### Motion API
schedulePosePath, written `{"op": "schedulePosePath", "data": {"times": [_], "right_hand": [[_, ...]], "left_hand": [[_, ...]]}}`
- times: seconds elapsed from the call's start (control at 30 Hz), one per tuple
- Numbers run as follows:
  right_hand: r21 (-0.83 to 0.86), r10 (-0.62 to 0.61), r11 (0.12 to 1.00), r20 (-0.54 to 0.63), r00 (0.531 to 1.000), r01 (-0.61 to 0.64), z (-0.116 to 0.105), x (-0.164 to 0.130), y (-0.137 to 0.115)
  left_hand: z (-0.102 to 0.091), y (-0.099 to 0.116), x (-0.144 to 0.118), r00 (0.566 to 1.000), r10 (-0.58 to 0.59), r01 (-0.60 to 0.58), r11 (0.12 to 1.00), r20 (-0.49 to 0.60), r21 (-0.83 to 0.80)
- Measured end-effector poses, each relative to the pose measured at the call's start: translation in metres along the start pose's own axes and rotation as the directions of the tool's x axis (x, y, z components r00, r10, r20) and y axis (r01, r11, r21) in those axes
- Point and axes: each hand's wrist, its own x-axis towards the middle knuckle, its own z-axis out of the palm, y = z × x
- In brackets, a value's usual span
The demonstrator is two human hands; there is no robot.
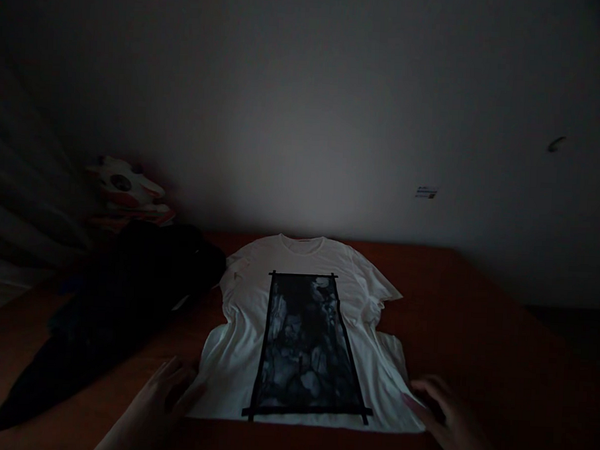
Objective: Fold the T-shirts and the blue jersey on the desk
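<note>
A white T-shirt (228, 378) lies spread out, front up, with its collar toward the wall and its hem toward me. A dark printed panel with black bars around it (299, 344) covers the middle of its front; light folds run along both sides. My left hand (166, 395) is at the shirt's lower left corner, thumb and fingers apart, the thumb at the cloth's edge. At the lower right corner is my right hand (445, 414), also with thumb and fingers apart, its thumb tip against the shirt's side. Neither hand grips the cloth.
The shirt rests on a reddish-brown table (455, 311) against a pale wall (314, 119). To the left lies a heap of black clothing (128, 284), touching the left sleeve. Behind it sits a white and red plush toy (127, 184), near a curtain (23, 193). The light is dim.
</note>
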Motion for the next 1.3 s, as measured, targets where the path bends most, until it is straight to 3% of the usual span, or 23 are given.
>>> {"op": "schedulePosePath", "data": {"times": [0.1, 0.2, 0.27, 0.3, 0.37, 0.43, 0.5, 0.57, 0.73, 0.9, 0.97, 1.07, 1.17, 1.3], "right_hand": [[0.089, 0.123, 0.989, -0.010, 0.992, -0.121, -0.006, -0.004, -0.010], [0.190, 0.301, 0.937, -0.014, 0.953, -0.293, -0.014, -0.007, -0.013], [0.247, 0.349, 0.914, -0.081, 0.933, -0.321, -0.015, -0.008, -0.011], [0.261, 0.349, 0.913, -0.104, 0.931, -0.313, -0.015, -0.009, -0.010], [0.255, 0.307, 0.928, -0.107, 0.946, -0.273, -0.013, -0.012, -0.007], [0.226, 0.246, 0.946, -0.036, 0.969, -0.232, -0.011, -0.018, -0.001], [0.193, 0.180, 0.963, 0.067, 0.981, -0.190, -0.010, -0.027, 0.007], [0.144, 0.136, 0.977, 0.134, 0.982, -0.155, -0.009, -0.033, 0.017], [0.063, 0.133, 0.988, 0.097, 0.986, -0.140, -0.001, -0.031, 0.029], [0.086, -0.049, 0.995, -0.061, 0.997, 0.055, -0.001, -0.022, 0.007], [0.083, -0.086, 0.993, -0.011, 0.996, 0.087, -0.007, -0.021, -0.002], [0.105, -0.089, 0.991, 0.011, 0.996, 0.087, -0.017, -0.022, -0.008], [0.143, 0.027, 0.990, -0.086, 0.996, -0.014, -0.024, -0.022, -0.013], [0.130, 0.203, 0.971, 0.002, 0.979, -0.201, -0.029, -0.004, -0.029]], "left_hand": [[-0.003, -0.006, 0.000, 0.983, -0.104, 0.074, 0.978, -0.149, -0.193], [-0.004, -0.016, -0.003, 0.900, -0.248, 0.121, 0.932, -0.358, -0.343], [-0.005, -0.016, -0.004, 0.880, -0.318, 0.156, 0.896, -0.353, -0.417], [-0.006, -0.013, -0.005, 0.898, -0.327, 0.179, 0.882, -0.295, -0.435], [-0.005, -0.006, -0.009, 0.951, -0.255, 0.171, 0.904, -0.175, -0.391], [-0.002, -0.002, -0.013, 0.993, -0.077, 0.054, 0.968, -0.085, -0.243], [0.003, -0.004, -0.017, 0.992, 0.111, -0.114, 0.992, -0.058, -0.055], [0.007, -0.011, -0.019, 0.975, 0.219, -0.215, 0.973, -0.048, 0.084], [0.007, -0.019, -0.015, 0.969, 0.248, -0.243, 0.955, -0.010, 0.168], [-0.002, -0.008, -0.009, 0.962, 0.272, -0.272, 0.959, 0.013, 0.076], [-0.006, -0.006, -0.008, 0.971, 0.240, -0.240, 0.971, -0.010, 0.017], [-0.011, -0.004, -0.008, 0.993, 0.073, -0.085, 0.989, -0.097, -0.122], [-0.018, 0.001, -0.004, 0.988, -0.061, 0.030, 0.978, -0.143, -0.206], [-0.030, 0.011, 0.026, 0.973, -0.149, 0.103, 0.964, -0.176, -0.246]]}}
